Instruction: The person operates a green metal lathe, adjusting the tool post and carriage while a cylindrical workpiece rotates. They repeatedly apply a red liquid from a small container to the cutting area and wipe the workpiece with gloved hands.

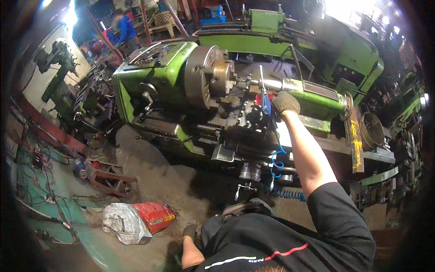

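My right hand (286, 103), in a dark knit glove, reaches out over the green lathe (165, 68). Its fingers are closed at a blue air blow gun (266, 105), whose thin nozzle points away from me; the finger ends are partly hidden. A blue hose (277, 158) trails from the gun toward the coil below. Just beyond lies the tailstock (312, 95), and a red object (264, 98) shows behind the gun. The chuck (204, 75) holds a brass-coloured round part (221, 76). My left hand (190, 231), also gloved, hangs low at my side; its fingers are too dark to read.
A crank handle (238, 192) juts toward me from the carriage. On the floor at left lie a red and white sack (136, 220) and a rusty metal frame (106, 177). A second green lathe (267, 38) stands behind. Far left, a person in blue (127, 29) bends over.
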